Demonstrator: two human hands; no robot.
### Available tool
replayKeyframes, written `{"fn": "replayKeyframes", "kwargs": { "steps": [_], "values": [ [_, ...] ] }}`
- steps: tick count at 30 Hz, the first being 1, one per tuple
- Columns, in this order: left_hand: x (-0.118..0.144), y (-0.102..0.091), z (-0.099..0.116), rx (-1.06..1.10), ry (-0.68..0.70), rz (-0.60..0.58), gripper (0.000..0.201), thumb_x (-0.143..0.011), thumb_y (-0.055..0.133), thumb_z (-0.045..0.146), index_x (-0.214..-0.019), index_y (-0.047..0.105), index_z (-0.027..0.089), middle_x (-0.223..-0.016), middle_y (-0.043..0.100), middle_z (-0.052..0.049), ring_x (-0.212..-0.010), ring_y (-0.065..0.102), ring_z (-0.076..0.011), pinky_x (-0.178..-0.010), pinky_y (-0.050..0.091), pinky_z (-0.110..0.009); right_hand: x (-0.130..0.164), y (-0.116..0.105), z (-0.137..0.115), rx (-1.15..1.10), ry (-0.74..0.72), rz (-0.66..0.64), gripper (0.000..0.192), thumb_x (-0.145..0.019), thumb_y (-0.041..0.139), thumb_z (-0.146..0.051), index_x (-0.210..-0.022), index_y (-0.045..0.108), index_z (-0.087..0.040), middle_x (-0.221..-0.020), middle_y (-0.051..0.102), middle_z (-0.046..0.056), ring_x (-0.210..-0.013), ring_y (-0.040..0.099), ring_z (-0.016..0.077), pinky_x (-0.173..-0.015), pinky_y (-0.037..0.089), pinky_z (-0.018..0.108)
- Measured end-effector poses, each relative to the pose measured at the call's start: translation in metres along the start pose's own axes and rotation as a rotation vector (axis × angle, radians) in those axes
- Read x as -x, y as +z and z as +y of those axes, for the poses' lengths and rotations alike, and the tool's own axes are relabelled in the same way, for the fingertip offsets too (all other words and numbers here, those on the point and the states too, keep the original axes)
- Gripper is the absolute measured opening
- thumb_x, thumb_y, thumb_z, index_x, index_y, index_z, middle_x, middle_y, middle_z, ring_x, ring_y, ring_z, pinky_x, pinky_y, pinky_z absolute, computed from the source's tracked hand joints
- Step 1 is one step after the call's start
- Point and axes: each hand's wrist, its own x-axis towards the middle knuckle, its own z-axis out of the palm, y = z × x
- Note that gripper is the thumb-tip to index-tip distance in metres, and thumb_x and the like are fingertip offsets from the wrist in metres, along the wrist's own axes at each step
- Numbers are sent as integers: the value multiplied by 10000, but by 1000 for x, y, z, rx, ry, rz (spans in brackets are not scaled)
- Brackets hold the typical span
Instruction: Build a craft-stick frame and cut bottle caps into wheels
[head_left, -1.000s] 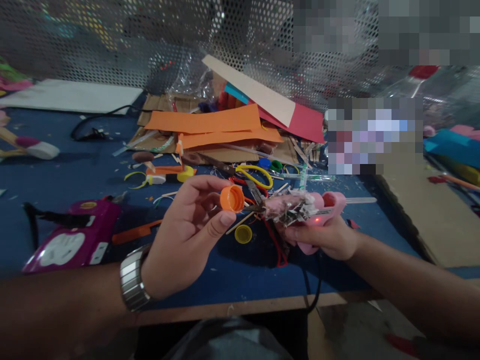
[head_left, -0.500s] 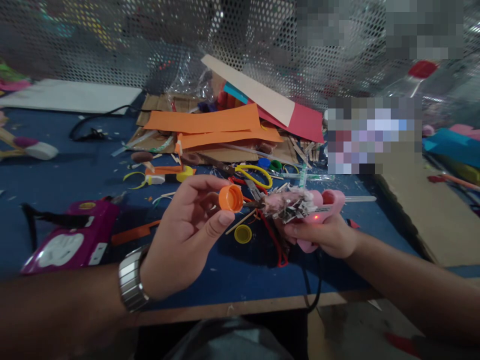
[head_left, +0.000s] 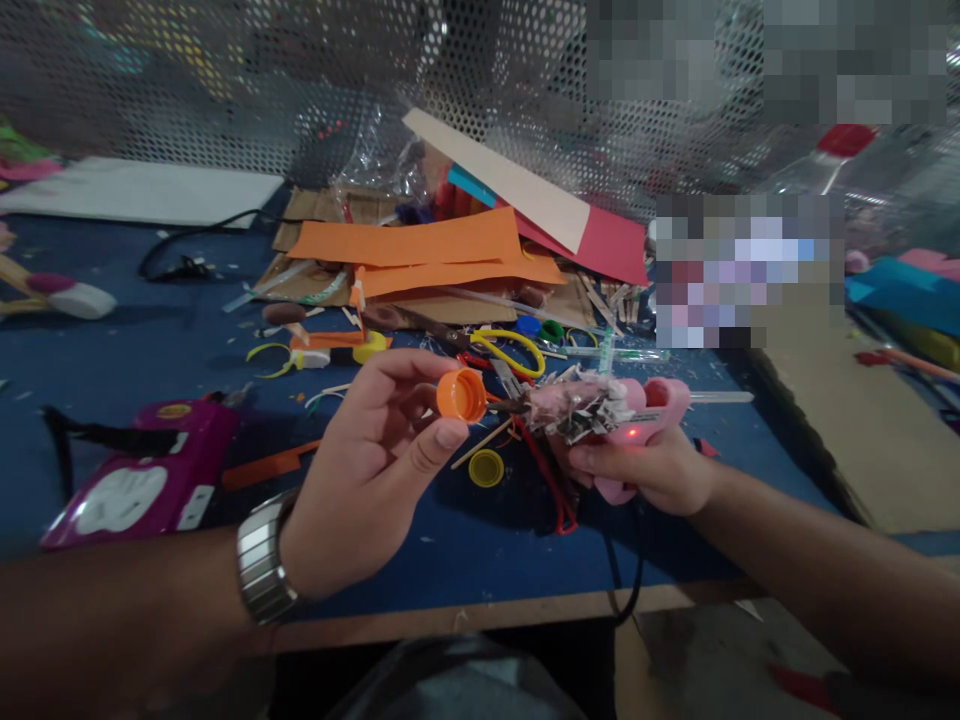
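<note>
Between thumb and fingers my left hand pinches an orange bottle cap, its hollow side facing right. My right hand is wrapped around a pink hot glue gun with a small red light glowing on its side. Ragged, glue-smeared wrapping covers the front of the gun, and its dark nozzle points left, close to the cap's rim. Whether the nozzle touches the cap, I cannot tell. A clear glue stick juts out of the gun's back. Below the nozzle a yellow bottle cap lies on the blue table.
Scissors with yellow handles lie behind the hands, beside blue and green caps. Orange paper strips rest on cardboard farther back. A purple case stands at left, and a cardboard sheet at right. The gun's black cord hangs over the front edge.
</note>
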Motion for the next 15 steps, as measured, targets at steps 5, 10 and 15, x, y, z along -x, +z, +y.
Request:
{"fn": "replayKeyframes", "kwargs": {
  "steps": [5,10,15],
  "values": [
    [-1,1,2,-29,1,3,363,-987,829,505,-1187,640,268,-1155,756,-47,-806,680,-153,-677,585,-260,1,-1,1,-2,48,20,353,-918,875,-445,-1183,808,-221,-740,651,-2,-578,513,137,-473,413,247],
    [-2,1,3,-47,8,6,358,-991,828,496,-1187,641,262,-1104,742,-42,-810,677,-152,-673,582,-251,2,-3,1,28,64,10,393,-941,856,-471,-1246,799,-231,-679,640,-14,-508,489,131,-413,346,236],
    [-1,0,2,-21,15,0,320,-1008,818,469,-1193,654,266,-1192,741,-49,-852,671,-142,-697,590,-232,-1,-1,0,50,-18,18,360,-940,869,-463,-1239,823,-267,-712,654,12,-612,586,187,-547,494,299]
  ]
}}
